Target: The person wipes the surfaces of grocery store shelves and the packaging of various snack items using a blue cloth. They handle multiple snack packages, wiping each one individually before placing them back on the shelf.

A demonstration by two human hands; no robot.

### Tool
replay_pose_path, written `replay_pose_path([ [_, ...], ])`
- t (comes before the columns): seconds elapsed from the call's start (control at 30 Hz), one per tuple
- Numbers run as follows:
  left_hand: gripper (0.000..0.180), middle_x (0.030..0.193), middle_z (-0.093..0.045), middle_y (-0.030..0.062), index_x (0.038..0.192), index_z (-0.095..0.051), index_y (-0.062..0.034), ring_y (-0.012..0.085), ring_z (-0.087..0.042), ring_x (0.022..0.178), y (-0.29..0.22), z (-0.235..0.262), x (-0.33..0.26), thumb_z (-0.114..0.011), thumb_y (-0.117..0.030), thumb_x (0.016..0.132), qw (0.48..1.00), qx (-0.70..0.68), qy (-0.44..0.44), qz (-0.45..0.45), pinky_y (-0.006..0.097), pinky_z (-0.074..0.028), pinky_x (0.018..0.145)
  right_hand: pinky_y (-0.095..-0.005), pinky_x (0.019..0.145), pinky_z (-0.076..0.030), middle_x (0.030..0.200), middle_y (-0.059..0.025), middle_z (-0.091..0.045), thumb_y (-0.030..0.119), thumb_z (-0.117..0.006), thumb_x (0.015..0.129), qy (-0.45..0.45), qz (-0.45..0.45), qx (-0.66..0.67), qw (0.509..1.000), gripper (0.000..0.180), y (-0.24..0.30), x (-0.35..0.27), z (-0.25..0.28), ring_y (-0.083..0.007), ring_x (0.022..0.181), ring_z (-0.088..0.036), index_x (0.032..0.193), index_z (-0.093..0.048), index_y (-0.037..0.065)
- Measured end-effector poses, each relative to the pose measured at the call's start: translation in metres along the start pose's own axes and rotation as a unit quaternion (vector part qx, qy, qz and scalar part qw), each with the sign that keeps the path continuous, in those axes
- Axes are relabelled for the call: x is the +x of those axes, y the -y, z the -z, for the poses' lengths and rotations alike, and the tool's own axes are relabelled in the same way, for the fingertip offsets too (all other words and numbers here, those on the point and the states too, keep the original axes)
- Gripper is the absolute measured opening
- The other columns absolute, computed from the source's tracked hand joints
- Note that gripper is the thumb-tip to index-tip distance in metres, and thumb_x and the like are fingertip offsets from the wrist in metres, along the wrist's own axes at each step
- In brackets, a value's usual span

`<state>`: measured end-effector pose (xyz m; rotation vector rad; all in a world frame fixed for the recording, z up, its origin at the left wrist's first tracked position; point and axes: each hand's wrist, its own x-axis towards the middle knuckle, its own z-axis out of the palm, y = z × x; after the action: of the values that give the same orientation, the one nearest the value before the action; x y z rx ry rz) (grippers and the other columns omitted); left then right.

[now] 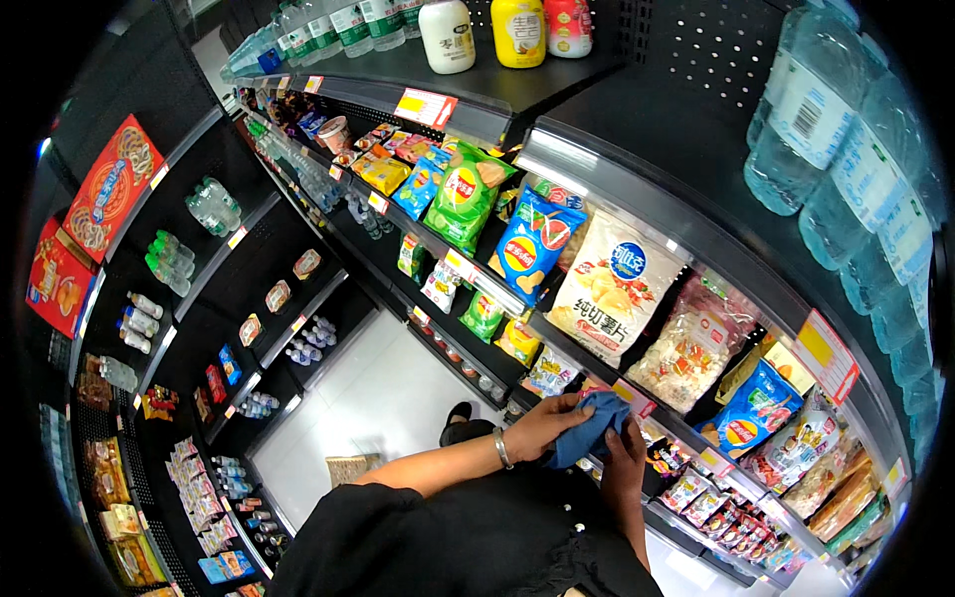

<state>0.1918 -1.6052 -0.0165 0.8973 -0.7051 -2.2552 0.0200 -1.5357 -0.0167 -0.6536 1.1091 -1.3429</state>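
Note:
A folded blue cloth (585,436) is bunched between my two hands, in front of the snack shelf. My left hand (542,426), with a silver bracelet at the wrist, pinches its upper left part. On the cloth's right side my right hand (625,460) has its fingers closed. Just beyond the hands, a large white chip bag (615,289) stands upright on the shelf. To its right leans a clear pink-topped snack bag (691,343), and to its left a blue chip bag (534,244).
Shelf edges with price tags (831,358) curve close past my right side. Large water bottles (816,119) stand on the upper right shelf. Another shelf unit (249,234) with bottles and packets lines the left. A woven-looking box (350,468) sits on the white floor (333,408).

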Motion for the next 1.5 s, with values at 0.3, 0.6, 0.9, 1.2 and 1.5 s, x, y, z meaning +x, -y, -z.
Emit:
replay_pose_path([
  [0.3,0.026,0.107,-0.065,0.0008,0.117,-0.065,-0.0045,0.0071,-0.060,0.096,-0.097,0.102,-0.015,-0.069,-0.006,0.091,0.946,0.247,0.101,-0.183,0.026,-0.051,0.084,-0.0325,0.104,-0.040,0.126,-0.0104,-0.059,0.018,-0.070,0.092,0.044,0.069,-0.052,0.995,0.057,-0.024,0.060,-0.139,-0.0168,0.116,-0.054,0.138,-0.046,-0.005],
  [0.6,0.018,0.101,-0.069,0.0003,0.111,-0.069,-0.0004,0.0066,-0.061,0.091,-0.189,0.204,-0.035,-0.062,-0.011,0.097,0.981,0.144,0.025,-0.127,0.024,-0.049,0.083,-0.0270,0.083,-0.048,0.099,-0.0021,-0.065,0.015,-0.065,0.097,-0.052,0.090,-0.108,0.989,0.024,-0.064,0.113,-0.241,-0.0095,0.091,-0.057,0.115,-0.062,-0.001],
  [0.9,0.028,0.108,-0.069,0.0074,0.121,-0.060,0.0019,0.0121,-0.064,0.095,-0.224,0.201,-0.033,-0.056,-0.020,0.103,0.969,0.134,0.045,-0.202,0.027,-0.052,0.086,-0.0332,0.095,-0.048,0.122,-0.0087,-0.064,0.021,-0.066,0.092,-0.073,0.002,0.110,0.991,0.041,-0.052,0.105,-0.268,-0.0182,0.109,-0.061,0.129,-0.058,0.003],
  [1.2,0.028,0.106,-0.069,0.0070,0.120,-0.060,0.0010,0.0110,-0.065,0.093,-0.208,0.164,-0.043,-0.054,-0.021,0.104,0.974,0.143,0.003,-0.174,0.027,-0.055,0.082,-0.0457,0.108,-0.045,0.137,-0.0148,-0.056,0.033,-0.067,0.093,0.047,-0.186,0.279,0.941,0.064,-0.036,0.100,-0.238,-0.0296,0.126,-0.055,0.145,-0.041,0.005],
  [1.5,0.021,0.093,-0.063,-0.0020,0.107,-0.064,-0.0020,0.0064,-0.053,0.084,-0.157,0.145,-0.040,-0.060,-0.021,0.101,0.940,0.250,-0.077,-0.221,0.021,-0.045,0.076,-0.0501,0.105,-0.047,0.133,-0.0157,-0.058,0.029,-0.072,0.090,-0.003,-0.179,0.364,0.914,0.064,-0.038,0.067,-0.206,-0.0315,0.120,-0.060,0.142,-0.044,0.005],
])
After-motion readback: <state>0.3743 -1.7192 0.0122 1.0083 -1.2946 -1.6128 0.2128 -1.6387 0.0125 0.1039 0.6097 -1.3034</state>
